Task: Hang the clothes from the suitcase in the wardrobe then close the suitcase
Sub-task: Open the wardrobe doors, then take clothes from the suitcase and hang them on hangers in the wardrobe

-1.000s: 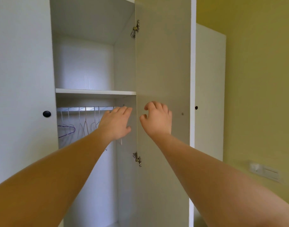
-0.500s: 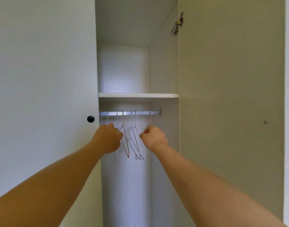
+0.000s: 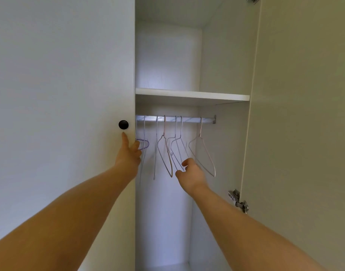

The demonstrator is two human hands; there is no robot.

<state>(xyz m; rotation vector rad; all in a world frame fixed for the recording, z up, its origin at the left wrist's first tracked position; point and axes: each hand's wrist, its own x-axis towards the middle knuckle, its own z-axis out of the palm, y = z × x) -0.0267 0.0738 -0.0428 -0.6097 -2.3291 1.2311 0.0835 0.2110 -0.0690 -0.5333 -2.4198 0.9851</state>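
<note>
**Freeing one hanger from the rail**

Thumb and fingertips (image 3: 184, 163) of the right hand (image 3: 190, 174) pinch the bottom of a pale thin wire hanger (image 3: 181, 130), one of several on the silver metal rail (image 3: 187, 119). The left hand (image 3: 129, 155) grips the edge of the white wardrobe door (image 3: 70, 94), thumb straight on its face. The hanger would come off best if lifted hook-first, straight up and clear of its neighbours. The clothes and suitcase are out of view.

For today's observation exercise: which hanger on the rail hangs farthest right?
The pale pink hanger, hanging alone just right of the right hand; all others hang further left on the rail.
</note>
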